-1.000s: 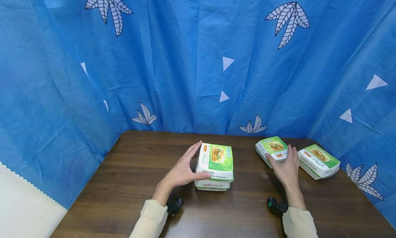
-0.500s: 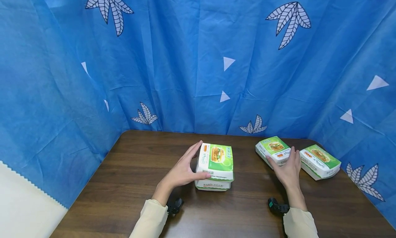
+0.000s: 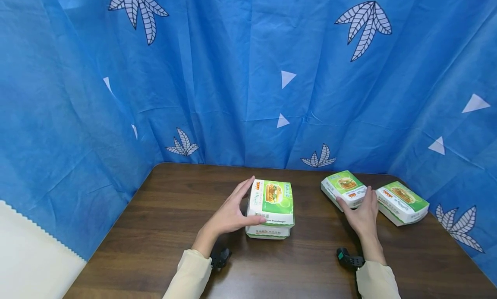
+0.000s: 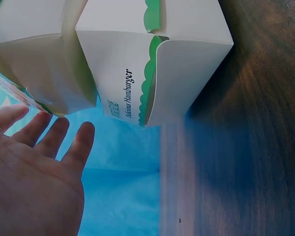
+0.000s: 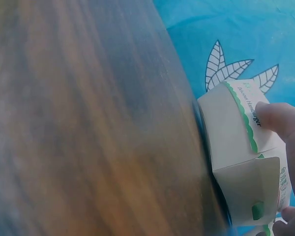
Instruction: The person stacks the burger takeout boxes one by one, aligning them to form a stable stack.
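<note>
Two green-and-white hamburger boxes stand stacked mid-table, the upper hamburger box (image 3: 273, 199) overlapping the lower hamburger box (image 3: 268, 232). My left hand (image 3: 226, 215) spans the upper box from its left side, thumb at the front face and fingertips at the back left corner. In the left wrist view its fingers (image 4: 78, 145) look nearly straight, the tips right at the box; the thumb is out of sight. At the back right, my right hand (image 3: 361, 212) straddles the front corner of another hamburger box (image 3: 345, 184). Its thumb (image 5: 273, 118) presses the printed lid side, fingers on the far side.
Immediately right of my right hand lies a further hamburger box (image 3: 404, 199), near the right edge of the brown wooden table (image 3: 155, 230). A blue curtain (image 3: 217, 74) hangs behind and along both sides. White cloth (image 3: 31, 256) shows at the lower left.
My right hand has slid slightly right along its box, the thumb a little farther toward the front corner. My left hand stays at the stack, and the boxes keep their places.
</note>
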Demonstrator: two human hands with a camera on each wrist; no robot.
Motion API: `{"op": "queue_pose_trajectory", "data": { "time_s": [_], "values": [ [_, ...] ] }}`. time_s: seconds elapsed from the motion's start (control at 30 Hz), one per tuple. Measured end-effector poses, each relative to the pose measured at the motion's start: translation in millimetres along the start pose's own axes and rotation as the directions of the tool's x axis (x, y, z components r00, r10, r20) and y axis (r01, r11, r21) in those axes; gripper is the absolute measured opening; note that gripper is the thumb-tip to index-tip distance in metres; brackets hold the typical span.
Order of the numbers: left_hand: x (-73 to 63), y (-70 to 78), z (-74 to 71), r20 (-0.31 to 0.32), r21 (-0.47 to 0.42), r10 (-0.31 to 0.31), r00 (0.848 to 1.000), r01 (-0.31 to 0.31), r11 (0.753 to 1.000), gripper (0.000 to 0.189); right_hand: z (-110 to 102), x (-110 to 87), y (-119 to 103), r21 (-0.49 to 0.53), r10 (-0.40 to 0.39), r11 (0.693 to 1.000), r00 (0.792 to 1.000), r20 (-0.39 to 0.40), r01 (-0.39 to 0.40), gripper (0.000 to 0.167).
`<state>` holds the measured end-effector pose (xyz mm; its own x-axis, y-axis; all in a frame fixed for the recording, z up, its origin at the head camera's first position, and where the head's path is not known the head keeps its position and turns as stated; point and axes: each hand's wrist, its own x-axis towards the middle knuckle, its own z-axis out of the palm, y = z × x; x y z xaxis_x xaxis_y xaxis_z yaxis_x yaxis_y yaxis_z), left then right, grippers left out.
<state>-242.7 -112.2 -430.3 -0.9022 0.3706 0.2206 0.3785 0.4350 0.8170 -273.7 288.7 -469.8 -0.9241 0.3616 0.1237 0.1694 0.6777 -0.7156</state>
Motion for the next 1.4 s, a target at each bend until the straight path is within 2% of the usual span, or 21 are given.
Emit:
{"op": "queue_pose_trajectory", "data": {
  "time_s": [0.13,0.5,0.97,1.4],
  "values": [
    [0.5,0.6,-0.4,-0.007,0.007,0.018,1.000,-0.018,1.000,0.113,0.2,1.7,0.3,0.004,0.004,1.000,1.000,0.003,-0.004,0.115],
    [-0.4,0.5,-0.5,0.013,-0.022,0.008,1.000,-0.008,1.000,0.113,2.2,-0.4,1.4,0.022,0.016,1.000,1.000,0.004,-0.016,0.115],
    [-1.7,0.0,0.1,0.024,-0.025,-0.035,0.999,0.036,0.999,0.114,4.2,-0.6,2.2,0.043,0.026,0.999,0.999,-0.024,-0.025,0.114],
    [-1.9,-0.8,0.4,0.010,-0.025,-0.014,1.000,0.014,1.000,0.114,1.0,-1.3,-4.3,0.056,0.001,0.998,0.998,-0.062,0.002,0.113]
  ]
}}
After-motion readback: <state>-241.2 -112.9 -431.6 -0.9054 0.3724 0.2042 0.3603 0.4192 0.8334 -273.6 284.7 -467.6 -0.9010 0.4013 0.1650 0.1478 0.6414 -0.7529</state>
